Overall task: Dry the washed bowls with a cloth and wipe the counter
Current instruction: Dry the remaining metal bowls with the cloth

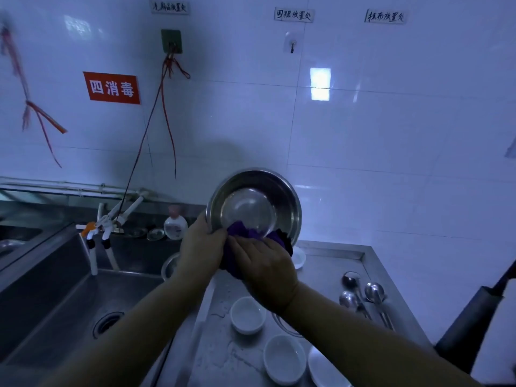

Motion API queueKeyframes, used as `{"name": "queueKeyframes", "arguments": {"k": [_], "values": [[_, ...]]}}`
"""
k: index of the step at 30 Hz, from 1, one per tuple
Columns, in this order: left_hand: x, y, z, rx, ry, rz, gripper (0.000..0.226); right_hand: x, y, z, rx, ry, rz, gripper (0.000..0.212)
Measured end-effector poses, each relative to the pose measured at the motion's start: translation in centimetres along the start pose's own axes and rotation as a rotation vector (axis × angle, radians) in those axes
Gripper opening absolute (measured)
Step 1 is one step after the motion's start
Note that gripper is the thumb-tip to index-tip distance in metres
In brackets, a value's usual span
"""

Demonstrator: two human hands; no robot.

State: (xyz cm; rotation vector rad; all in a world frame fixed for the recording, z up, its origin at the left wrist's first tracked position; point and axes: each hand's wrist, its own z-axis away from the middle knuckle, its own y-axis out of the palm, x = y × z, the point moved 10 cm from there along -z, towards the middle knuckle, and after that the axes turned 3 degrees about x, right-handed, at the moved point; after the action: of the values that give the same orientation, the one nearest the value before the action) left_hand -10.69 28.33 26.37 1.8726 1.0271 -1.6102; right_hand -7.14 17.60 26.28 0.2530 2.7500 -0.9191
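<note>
Against the white tiled wall (363, 121), largest thing first: red sign (111, 88) with white characters at left, 3 small paper labels along the top, red strings hanging from a hook.

Below left, I note the steel sink (55, 297), drain visible, white faucet (96, 233) standing over its back edge. Soap bottle (175, 225) sits on the ledge behind the sink.

Right of the sink, steel counter (335, 263), its surface wet in patches near the front.

Steel bowl (254, 205): held up above the seam between sink and counter, tilted so its inside faces me. Left hand (199, 247) grips the bowl's lower left rim, fingers curled round the edge. Right hand (265, 272) presses the purple cloth (240, 233) onto the bowl's lower inside wall; fingers lie fairly flat over the cloth, and I cannot tell whether the thumb pinches it. Cloth bunches over the rim and hangs under both hands.

On the counter, 2 small white bowls (247, 314) upright near the front, 1 behind the other; a white dish (324, 367) just beside the nearer one, partly hidden by the right forearm. Another white dish (298, 256) shows behind the right hand.

3 metal spoons (374, 291) lie together toward the counter's right side, well apart from the bowls.
</note>
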Motion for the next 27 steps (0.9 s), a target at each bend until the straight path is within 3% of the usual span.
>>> {"name": "queueKeyframes", "arguments": {"k": [6, 9, 11, 13, 16, 18, 20, 24, 27], "values": [[-1.6, -1.2, -0.8, 0.077, 0.121, -0.268, 0.026, 0.3, 0.4, 2.1, 0.074, -0.362, 0.062, 0.03], [-2.6, -1.0, -1.7, 0.254, 0.162, -0.476, 0.037, -0.1, 0.3, 3.1, 0.114, -0.526, 0.114, 0.022], [-3.0, -1.4, -1.9, 0.256, 0.171, -0.442, 0.04, -0.3, 0.0, 3.1, 0.103, -0.527, 0.14, 0.016], [-2.6, -2.4, -1.8, 0.117, 0.128, -0.305, 0.032, -0.2, -0.3, 2.4, 0.067, -0.453, 0.127, 0.013], [1.0, -1.0, 0.0, 0.03, -0.024, -0.115, 0.013, 0.5, -0.3, 0.9, 0.026, -0.264, 0.065, 0.016], [3.7, -0.1, 1.2, -0.028, -0.16, 0.081, 0.012, 0.8, 0.0, 0.4, 0.008, -0.178, 0.044, 0.022], [4.6, -0.3, 1.5, -0.076, -0.189, 0.194, 0.013, 1.2, 0.4, 0.6, 0.02, -0.165, 0.048, 0.024], [3.7, -0.6, 0.8, 0.002, -0.133, 0.078, 0.019, 1.3, 1.1, 1.9, 0.046, -0.233, 0.057, 0.023], [2.2, -1.2, -0.3, 0.095, -0.061, -0.136, 0.018, 0.9, 1.5, 2.3, 0.093, -0.348, 0.073, 0.027]]}}
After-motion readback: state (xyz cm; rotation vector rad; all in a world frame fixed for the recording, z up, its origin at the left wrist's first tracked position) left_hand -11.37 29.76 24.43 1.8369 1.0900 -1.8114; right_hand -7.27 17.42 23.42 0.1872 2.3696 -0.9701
